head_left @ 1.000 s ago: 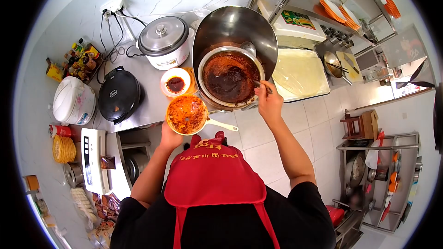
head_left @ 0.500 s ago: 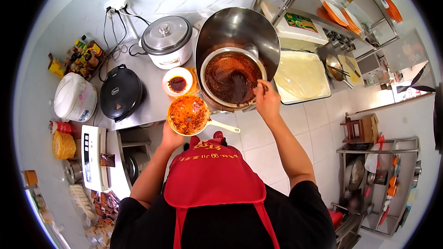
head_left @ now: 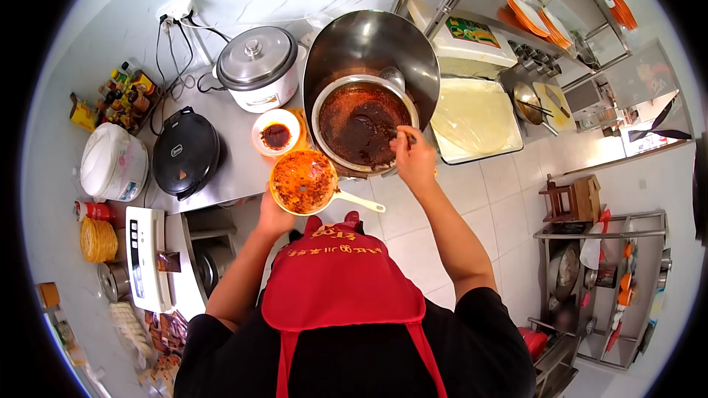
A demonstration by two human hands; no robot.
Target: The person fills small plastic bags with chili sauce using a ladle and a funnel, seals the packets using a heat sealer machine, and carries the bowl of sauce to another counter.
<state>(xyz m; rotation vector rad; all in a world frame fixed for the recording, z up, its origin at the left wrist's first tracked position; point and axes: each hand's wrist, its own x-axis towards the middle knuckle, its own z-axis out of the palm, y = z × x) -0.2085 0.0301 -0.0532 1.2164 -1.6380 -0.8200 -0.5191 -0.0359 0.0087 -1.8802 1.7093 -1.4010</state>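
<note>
My left hand grips the near left side of a round plastic scoop. Its inside is coated with orange oil and chili flakes, a small grey spot shows at its centre, and its pale handle points right. My right hand is closed at the right rim of a steel basin; the fingers pinch something thin, mostly hidden, that reaches into the basin. Dark red chili sauce with a swirled surface fills the basin. The basin sits within a large steel pot. A metal ladle rests at the basin's far rim.
A white bowl with dark red sauce stands left of the pot. Behind it is a rice cooker, and farther left a black electric griddle. A tray under pale film lies to the right, below a metal shelf.
My right hand has shifted slightly left and up along the basin rim, and the sauce's swirl has changed shape. The scoop in my left hand stays nearly still. The view has turned slightly.
</note>
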